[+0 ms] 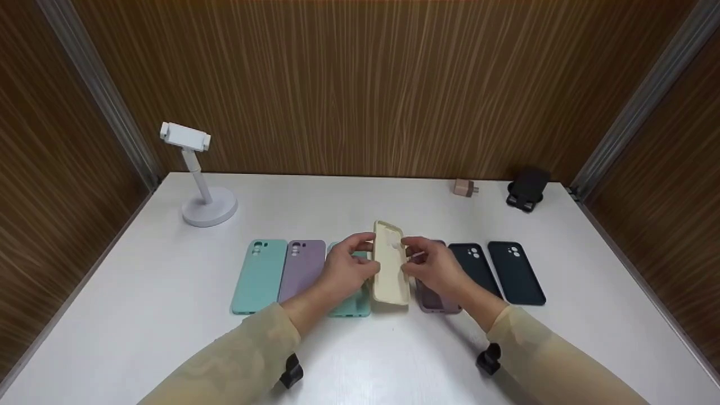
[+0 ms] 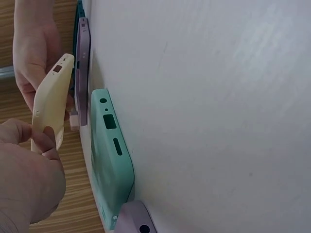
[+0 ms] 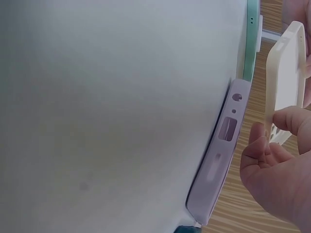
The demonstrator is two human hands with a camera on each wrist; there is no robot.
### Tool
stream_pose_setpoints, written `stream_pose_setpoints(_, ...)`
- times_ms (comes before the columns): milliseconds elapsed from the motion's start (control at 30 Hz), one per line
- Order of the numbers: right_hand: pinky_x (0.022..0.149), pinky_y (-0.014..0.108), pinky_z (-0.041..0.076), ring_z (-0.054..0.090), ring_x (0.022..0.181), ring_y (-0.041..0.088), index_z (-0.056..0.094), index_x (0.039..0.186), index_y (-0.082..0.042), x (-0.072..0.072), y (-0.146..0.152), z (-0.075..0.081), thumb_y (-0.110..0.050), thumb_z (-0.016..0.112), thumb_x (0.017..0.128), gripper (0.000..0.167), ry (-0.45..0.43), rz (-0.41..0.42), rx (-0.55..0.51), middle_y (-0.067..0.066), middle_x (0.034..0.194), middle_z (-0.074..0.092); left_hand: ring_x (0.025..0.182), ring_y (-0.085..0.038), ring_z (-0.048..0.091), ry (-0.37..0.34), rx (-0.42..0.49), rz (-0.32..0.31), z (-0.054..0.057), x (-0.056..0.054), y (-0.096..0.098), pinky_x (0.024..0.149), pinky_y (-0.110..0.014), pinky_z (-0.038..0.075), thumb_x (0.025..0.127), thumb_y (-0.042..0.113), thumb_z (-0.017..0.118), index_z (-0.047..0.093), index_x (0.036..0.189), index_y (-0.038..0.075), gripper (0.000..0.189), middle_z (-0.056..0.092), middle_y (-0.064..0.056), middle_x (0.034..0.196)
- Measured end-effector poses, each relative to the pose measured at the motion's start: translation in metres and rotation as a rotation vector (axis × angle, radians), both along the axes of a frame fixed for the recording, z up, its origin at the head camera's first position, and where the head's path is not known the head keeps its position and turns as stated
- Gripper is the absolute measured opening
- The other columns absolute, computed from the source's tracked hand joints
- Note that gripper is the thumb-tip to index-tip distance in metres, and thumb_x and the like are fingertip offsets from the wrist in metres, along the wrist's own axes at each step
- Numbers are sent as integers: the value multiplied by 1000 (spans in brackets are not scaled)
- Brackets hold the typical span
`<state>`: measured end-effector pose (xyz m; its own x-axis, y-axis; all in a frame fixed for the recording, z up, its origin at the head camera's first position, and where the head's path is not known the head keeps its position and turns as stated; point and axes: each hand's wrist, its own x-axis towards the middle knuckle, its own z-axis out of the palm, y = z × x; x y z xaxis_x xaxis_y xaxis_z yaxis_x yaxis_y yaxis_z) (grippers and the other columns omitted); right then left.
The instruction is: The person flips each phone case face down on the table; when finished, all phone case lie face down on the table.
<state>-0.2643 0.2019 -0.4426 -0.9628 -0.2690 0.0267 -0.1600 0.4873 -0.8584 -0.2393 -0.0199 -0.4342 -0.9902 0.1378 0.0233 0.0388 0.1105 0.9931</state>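
Note:
Both hands hold a cream phone case [image 1: 389, 275] tilted up over the middle of a row of cases, its hollow inner side facing the head camera. My left hand [image 1: 350, 265] pinches its left edge between thumb and fingers. On the opposite edge, my right hand [image 1: 437, 269] pinches it too. Beneath the left hand lies a mint case [image 2: 112, 145], partly covered in the head view. A purple case [image 3: 214, 170] lies under the right hand. Farther left are another mint case [image 1: 259, 278] and a purple one [image 1: 302, 267]; two dark cases [image 1: 475, 264] lie to the right.
On the white table [image 1: 360, 360], a white phone stand [image 1: 209, 208] rises at the back left. A pinkish plug adapter [image 1: 464, 188] and a black folding stand [image 1: 529, 188] are at the back right. Wood-grain panels [image 1: 360, 84] enclose the back and sides.

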Motion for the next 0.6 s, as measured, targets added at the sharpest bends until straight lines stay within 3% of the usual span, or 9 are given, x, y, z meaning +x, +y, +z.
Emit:
stream_pose_setpoints(333, 82, 32, 59, 68, 104, 24, 60, 146, -1, 0, -5, 2, 3, 74, 92, 57, -22, -9, 2, 15, 126, 67, 90, -17, 67, 7, 5, -11, 1, 3, 3, 74, -27, 57, 89, -1, 71, 63, 145, 11, 58, 66, -11, 127)
stream_pose_setpoints(600, 80, 29, 56, 66, 101, 22, 65, 142, -1, 4, -8, 3, 3, 77, 89, 54, 76, -16, 51, 14, 128, 63, 92, -19, 68, 7, 16, 4, 0, 3, 6, 73, -28, 58, 89, -1, 71, 64, 144, 11, 57, 67, -11, 124)
